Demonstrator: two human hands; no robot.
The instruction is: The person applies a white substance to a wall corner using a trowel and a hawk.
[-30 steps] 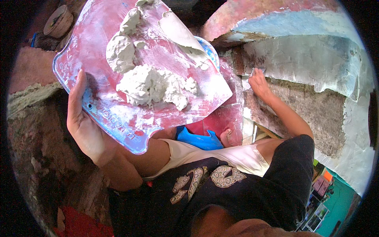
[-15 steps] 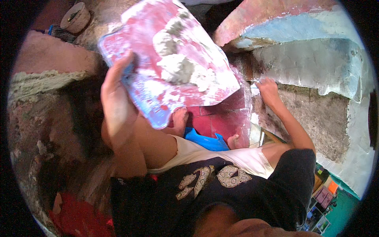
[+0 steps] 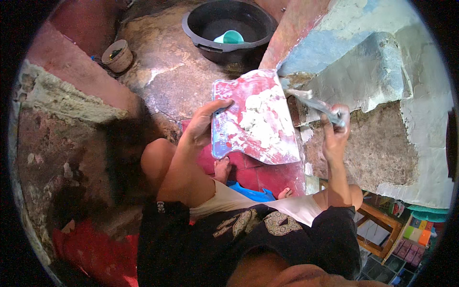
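A flat red board [image 3: 244, 88] with a bluish left edge lies tilted in front of me, smeared with white paste. Lumps of white plaster [image 3: 263, 115] sit on its middle. My left hand [image 3: 201, 125] grips the left edge, thumb on top and fingers underneath. In my right hand [image 3: 335, 134], closed round its handle, is a putty knife [image 3: 313, 102], slightly blurred. Its blade end points at the board's right edge, close to the wall. Below my right hand, the wall has a rough brown patch [image 3: 368, 143] bordered by smooth grey plaster [image 3: 354, 79].
A black tub [image 3: 210, 50] with a green dipper [image 3: 232, 37] in it stands on the floor ahead. A small pale bucket [image 3: 118, 62] is at the far left. Low walls flank both sides. A wooden frame [image 3: 382, 229] and colourful items sit at lower right.
The board has moved lower, right and farther from my face, uncovering the tub. My right hand has drawn back from the wall's inner corner and raised the knife beside the board.
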